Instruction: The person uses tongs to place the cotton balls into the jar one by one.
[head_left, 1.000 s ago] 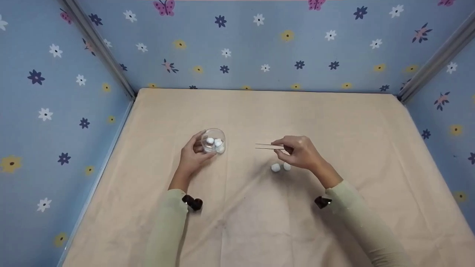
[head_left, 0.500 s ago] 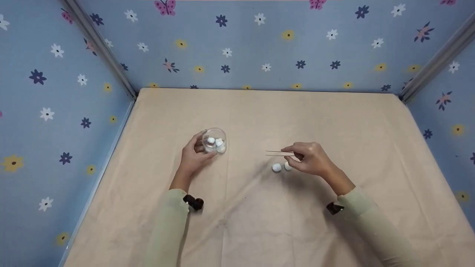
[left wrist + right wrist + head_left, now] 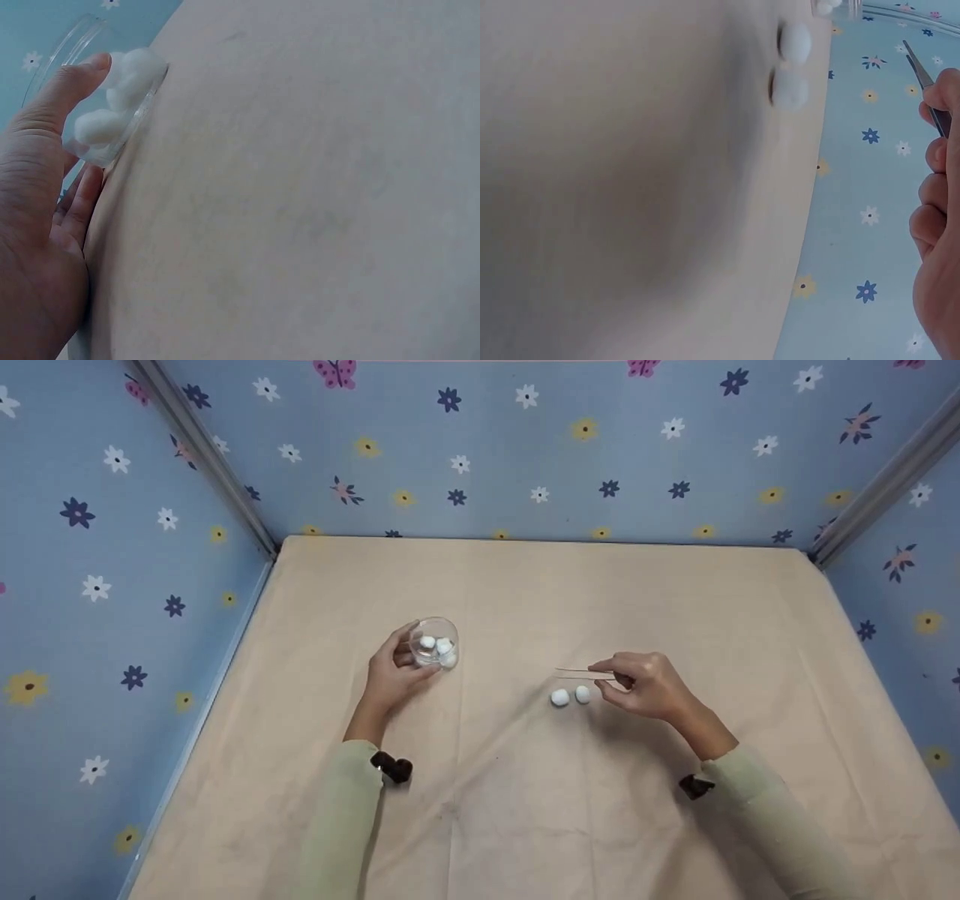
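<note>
Near two round white balls [image 3: 560, 697] hang slim grey tweezers [image 3: 922, 75], tips apart.

Blue walls [image 3: 495, 424] left, far, right; printed flowers [image 3: 583, 429], butterflies [image 3: 335, 373]. Grey posts [image 3: 212, 465] far left, far right. Creased beige cloth [image 3: 517, 787].

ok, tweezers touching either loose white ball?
Apart. The right wrist view shows a clear gap, with wall visible between the tweezers and both balls.

Cup [image 3: 439, 628] left of two balls [image 3: 560, 697]
</note>
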A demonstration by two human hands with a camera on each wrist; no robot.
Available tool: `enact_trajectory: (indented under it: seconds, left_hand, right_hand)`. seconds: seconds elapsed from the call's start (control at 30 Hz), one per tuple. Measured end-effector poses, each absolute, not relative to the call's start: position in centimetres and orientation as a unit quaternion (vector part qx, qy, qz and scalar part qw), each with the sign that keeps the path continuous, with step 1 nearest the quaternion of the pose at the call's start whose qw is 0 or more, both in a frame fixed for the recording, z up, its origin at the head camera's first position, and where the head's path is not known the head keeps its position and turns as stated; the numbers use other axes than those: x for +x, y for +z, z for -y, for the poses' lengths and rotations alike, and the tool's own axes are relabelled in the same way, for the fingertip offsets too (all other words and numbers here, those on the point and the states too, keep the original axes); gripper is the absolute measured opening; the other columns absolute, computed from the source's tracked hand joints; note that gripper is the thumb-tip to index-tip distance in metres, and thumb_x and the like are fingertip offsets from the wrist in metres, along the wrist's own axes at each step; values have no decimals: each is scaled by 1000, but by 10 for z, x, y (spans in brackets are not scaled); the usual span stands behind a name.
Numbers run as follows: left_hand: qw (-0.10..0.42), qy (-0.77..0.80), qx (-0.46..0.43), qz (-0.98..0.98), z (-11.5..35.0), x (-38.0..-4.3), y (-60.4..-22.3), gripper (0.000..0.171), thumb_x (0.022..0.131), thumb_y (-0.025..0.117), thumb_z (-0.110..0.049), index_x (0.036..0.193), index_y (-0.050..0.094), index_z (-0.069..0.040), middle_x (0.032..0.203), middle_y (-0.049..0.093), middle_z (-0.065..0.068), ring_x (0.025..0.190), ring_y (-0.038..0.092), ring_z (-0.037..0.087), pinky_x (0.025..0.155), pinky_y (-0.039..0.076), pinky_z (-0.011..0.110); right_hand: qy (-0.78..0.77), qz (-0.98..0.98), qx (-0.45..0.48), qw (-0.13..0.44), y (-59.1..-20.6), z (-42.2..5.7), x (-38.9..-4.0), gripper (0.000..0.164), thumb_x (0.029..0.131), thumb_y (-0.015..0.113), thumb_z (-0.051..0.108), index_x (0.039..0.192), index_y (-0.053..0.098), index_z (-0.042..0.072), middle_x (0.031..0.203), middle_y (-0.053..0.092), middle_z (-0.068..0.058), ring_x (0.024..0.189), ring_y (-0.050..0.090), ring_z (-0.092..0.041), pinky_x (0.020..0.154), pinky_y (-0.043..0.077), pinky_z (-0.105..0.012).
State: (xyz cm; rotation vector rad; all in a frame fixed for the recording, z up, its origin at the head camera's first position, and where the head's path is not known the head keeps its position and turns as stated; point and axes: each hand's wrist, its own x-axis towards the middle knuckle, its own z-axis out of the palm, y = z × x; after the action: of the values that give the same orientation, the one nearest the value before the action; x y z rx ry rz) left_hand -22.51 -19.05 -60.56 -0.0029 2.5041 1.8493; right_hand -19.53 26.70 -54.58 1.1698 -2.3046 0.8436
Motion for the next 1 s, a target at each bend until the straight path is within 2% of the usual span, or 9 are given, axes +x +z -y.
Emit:
enact_trajectory:
  seconds: [0.43,0.73,1.0]
  left_hand:
    - [4,598,-1,-802,194,-224,-606,89,90,93,-1,168,54,-19,156,61,17,123,67,25,95,55,12]
    - [12,589,1,-808,191,-226,-604,90,91,93,-6,169,51,-20,159,60,15,132,67,29,99,55,14]
    - [11,592,-2,-806,189,-225,-604,90,90,93,-4,169,52,-20,160,60,13,131,66,28,96,54,12]
  right_hand:
    - [300,839,412,189,-559,-273,-199,22,83,87,-3,103,86,4,63,61,-4,61,40,0,57,33,-16]
    - [315,840,411,160,-569,-276,-201,21,83,86,-6,102,87,4,63,62,-2,61,39,2,57,32,-15]
    - [311,849,408,130,-574,-277,-200,20,84,85,-3,102,87,4,67,68,-2,62,44,2,57,36,-15]
